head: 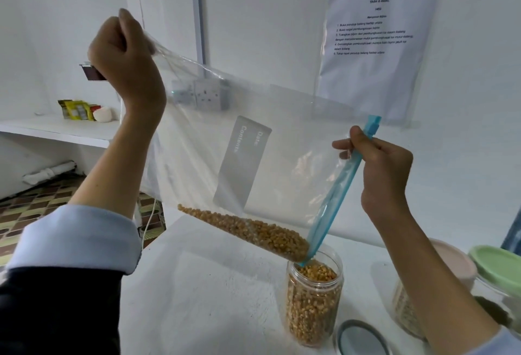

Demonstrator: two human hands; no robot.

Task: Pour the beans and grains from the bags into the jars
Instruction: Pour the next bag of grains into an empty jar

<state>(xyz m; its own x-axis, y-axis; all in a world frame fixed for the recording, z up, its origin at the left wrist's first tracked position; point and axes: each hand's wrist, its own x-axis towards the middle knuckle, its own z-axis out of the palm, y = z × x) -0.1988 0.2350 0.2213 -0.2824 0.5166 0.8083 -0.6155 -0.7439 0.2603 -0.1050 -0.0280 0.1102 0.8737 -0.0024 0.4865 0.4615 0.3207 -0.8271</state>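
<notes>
A large clear zip bag with a blue seal strip is held tilted over an open clear jar. My left hand grips the bag's bottom corner, raised high at the upper left. My right hand pinches the blue seal strip at the right. Yellow kernels lie along the bag's lower edge and run down to its lowest corner, which dips into the jar's mouth. The jar is nearly full of the same kernels.
The white table carries a grey jar lid lying beside the open jar, a pink-lidded jar and a green-lidded jar at the right. An instruction sheet hangs on the wall. Packets sit on a far left shelf.
</notes>
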